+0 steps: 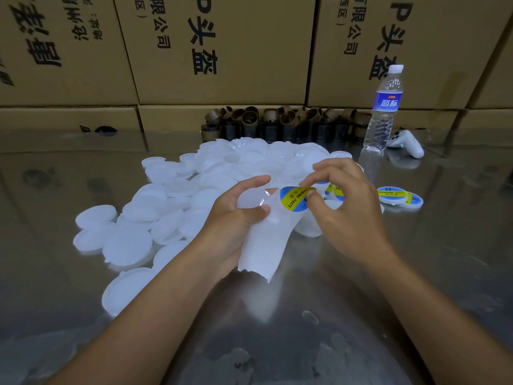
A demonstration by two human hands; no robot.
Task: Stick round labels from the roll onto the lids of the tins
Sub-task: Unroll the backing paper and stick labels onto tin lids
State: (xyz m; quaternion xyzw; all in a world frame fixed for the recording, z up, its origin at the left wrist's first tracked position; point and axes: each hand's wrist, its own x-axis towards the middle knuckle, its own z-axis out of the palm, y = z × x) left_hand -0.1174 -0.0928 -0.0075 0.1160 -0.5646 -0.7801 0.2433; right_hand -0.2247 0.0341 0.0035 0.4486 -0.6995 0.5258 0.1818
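Little is done as yet, by my reckoning: only a few labelled lids (394,194) lie at three o'clock from the hands, while a wide heap of plain white lids (172,207) spreads from nine round to twelve o'clock, all waiting. The left hand (236,215) grips a blank lid (249,200) together with the white backing strip (266,245), which hangs down towards six o'clock. The right hand (347,201) pinches the rim of a blue and yellow label (294,198) that is part lifted off the strip, just beside the held lid; I judge this the peeling step, with the sticking to come. The steel bench (416,273) lies bare from four to eight o'clock, good room for the forearms. At one o'clock a water bottle (381,112) stands upright near the labelled lids, easy to knock over with a reach. Cardboard cores (277,123) and cartons (222,51) close off twelve o'clock.
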